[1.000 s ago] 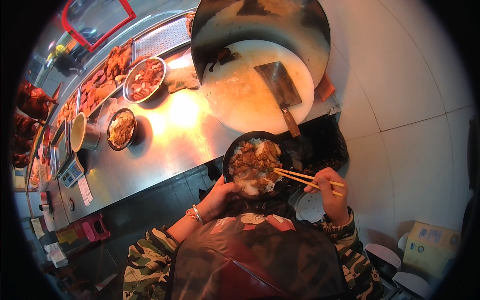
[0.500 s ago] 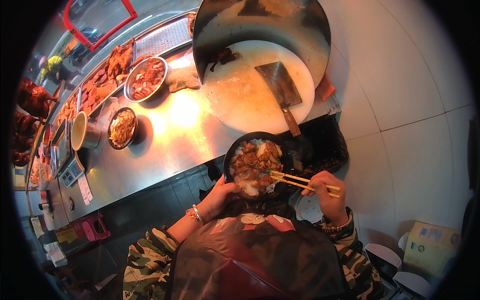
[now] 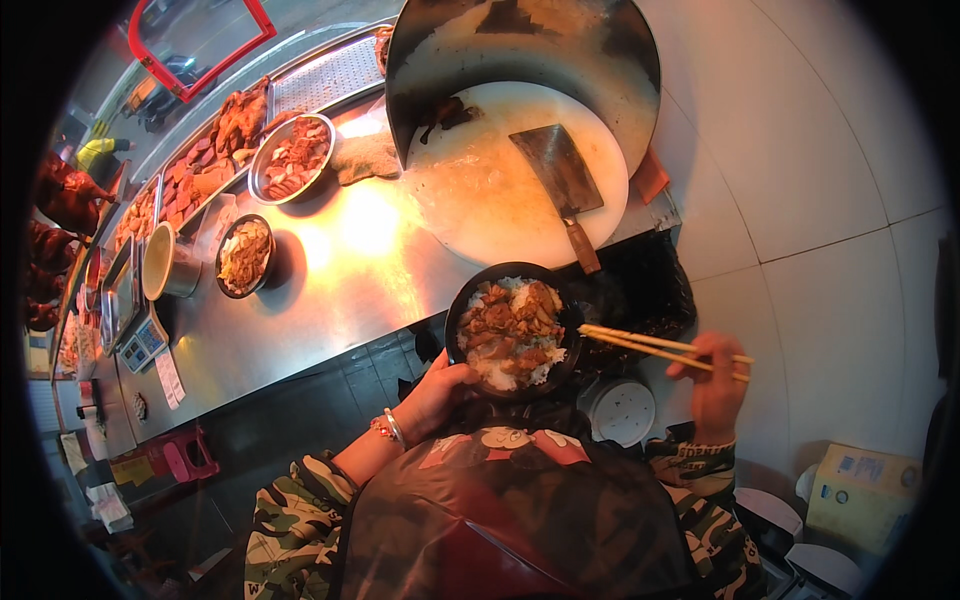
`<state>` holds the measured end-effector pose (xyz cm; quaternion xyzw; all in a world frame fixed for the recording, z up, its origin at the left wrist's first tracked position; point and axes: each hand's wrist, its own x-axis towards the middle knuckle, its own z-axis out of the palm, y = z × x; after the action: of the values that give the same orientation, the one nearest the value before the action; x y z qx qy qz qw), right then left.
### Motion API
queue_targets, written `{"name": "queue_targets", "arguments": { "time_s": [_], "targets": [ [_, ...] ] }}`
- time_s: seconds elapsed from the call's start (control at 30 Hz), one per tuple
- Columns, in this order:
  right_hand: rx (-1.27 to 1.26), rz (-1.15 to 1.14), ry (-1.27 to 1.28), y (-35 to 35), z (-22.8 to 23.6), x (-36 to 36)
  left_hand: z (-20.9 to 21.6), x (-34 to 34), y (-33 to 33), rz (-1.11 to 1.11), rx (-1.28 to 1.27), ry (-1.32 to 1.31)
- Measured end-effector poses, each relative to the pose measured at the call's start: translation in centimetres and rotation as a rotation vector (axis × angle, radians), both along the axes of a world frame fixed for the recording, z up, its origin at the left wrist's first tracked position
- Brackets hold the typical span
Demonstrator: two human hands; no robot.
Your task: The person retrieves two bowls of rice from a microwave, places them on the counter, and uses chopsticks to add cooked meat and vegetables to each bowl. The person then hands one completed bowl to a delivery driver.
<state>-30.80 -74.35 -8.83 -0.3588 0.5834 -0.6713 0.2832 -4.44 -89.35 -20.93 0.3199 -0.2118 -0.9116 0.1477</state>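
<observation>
A black bowl [image 3: 454, 335] of white rice topped with pieces of brown meat is held in front of me. My left hand [image 3: 437, 397] grips its left rim, thumb on the edge. Out to the right, my right hand [image 3: 716, 385] pinches a pair of wooden chopsticks [image 3: 655, 347]. Their tips are at the bowl's right side, off the food, with nothing visible between them. Beyond the bowl, a cleaver [image 3: 558, 170] lies on a round white cutting board [image 3: 460, 190], its wooden handle reaching over the near edge.
The steel counter [image 3: 330, 300] carries a second bowl of food [image 3: 244, 258], a metal bowl of cut meat [image 3: 293, 158], a scale [image 3: 144, 342] and a cloth [image 3: 365, 157]. A curved metal guard [image 3: 600, 70] stands behind the board. A black-lined bin [image 3: 660, 290] is below right.
My right hand has drawn the chopsticks away to the right, out of the rice bowl. The left hand and the bowl are almost unmoved.
</observation>
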Motion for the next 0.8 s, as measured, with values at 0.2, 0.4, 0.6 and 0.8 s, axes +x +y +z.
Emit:
{"name": "queue_targets", "arguments": {
  "time_s": [0.2,0.4,0.6,0.8],
  "targets": [
    [0.107,0.068,0.066,0.5,0.1,-0.6,0.0,-0.2,-0.1,-0.012,-0.010,0.009],
    [0.298,0.233,0.096,-0.8,-2.1,1.5,1.0,-0.5,0.0,-0.028,-0.026,-0.027],
    [0.189,0.169,0.207,-1.3,-2.1,2.2,1.4,-0.5,0.1,-0.006,-0.034,-0.046],
    [0.069,0.073,0.207,-0.1,-0.7,1.0,1.0,-0.4,0.1,-0.006,-0.028,-0.028]
  ]
}}
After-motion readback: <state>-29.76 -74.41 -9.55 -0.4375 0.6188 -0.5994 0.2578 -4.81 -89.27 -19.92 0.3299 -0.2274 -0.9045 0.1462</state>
